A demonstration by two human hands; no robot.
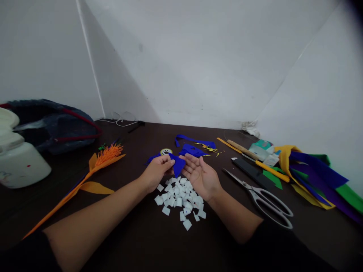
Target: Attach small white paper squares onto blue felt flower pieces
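Note:
My left hand (157, 172) pinches a blue felt piece (178, 164) between thumb and fingers, just above the dark table. Palm up, my right hand (200, 174) has its fingers loosely spread and touches the right edge of the same piece. A heap of several small white squares (180, 196) lies on the table right below both hands. More blue felt scraps (194, 147) and a small yellow-rimmed roll (166, 151) lie just beyond my fingers.
White-handled scissors (262, 197) lie to the right, near a yellow-handled tool (269, 169) and a pile of yellow, blue, green felt (317, 175). An orange felt flower (93, 170) stretches along the left, with a dark bag (53, 126) and a white container (19, 164) behind.

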